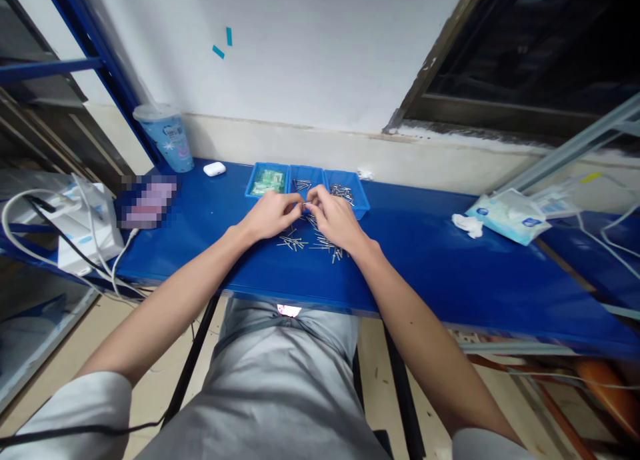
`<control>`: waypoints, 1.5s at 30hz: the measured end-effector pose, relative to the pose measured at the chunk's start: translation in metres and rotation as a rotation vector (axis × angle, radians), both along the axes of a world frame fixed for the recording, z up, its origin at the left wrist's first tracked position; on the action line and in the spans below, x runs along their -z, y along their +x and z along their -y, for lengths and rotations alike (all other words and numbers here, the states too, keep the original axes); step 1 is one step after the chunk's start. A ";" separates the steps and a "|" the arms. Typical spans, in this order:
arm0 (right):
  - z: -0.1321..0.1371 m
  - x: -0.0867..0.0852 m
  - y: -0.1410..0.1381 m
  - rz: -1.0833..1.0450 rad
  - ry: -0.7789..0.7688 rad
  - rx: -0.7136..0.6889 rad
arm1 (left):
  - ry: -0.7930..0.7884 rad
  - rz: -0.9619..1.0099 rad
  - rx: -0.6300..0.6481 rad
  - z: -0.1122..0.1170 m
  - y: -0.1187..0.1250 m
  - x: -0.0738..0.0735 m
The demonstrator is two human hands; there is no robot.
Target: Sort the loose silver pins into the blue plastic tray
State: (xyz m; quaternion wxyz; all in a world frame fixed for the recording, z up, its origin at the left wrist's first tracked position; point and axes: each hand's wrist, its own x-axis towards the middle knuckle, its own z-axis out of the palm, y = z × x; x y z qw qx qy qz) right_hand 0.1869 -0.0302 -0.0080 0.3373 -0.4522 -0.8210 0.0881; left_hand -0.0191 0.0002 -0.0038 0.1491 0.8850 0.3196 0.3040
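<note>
Over the blue table, my left hand [273, 215] and my right hand [336, 217] meet with their fingertips pinched together. Between them is a small, thin metal pin [307, 205], mostly covered by the fingers. Below my left hand lies a small loose pile of metal pins [293, 241]. A larger pile of pins [327, 242] spreads under and in front of my right hand. Just beyond the hands stand three joined blue bins: the left bin [249, 185] holds small clear-and-green packets, while the middle bin [306, 171] and right bin [363, 200] contain metal pieces.
A blue cup [170, 140] and a white earbud case [215, 169] stand at the back left. Further left are a blurred-out phone [150, 202] and a white power strip [87, 227] with cables. Crumpled tissue [467, 225] lies by a tissue pack [510, 217] on the right.
</note>
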 end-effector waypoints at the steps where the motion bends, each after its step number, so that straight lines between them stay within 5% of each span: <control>1: 0.000 0.000 0.000 0.006 0.003 0.001 | 0.001 -0.001 0.001 0.000 0.000 0.000; 17: 0.001 -0.003 -0.002 0.055 -0.008 0.114 | -0.005 -0.029 0.012 0.003 0.001 -0.002; 45: 0.000 -0.001 0.000 0.022 -0.015 0.024 | -0.010 -0.026 -0.017 -0.001 -0.001 0.000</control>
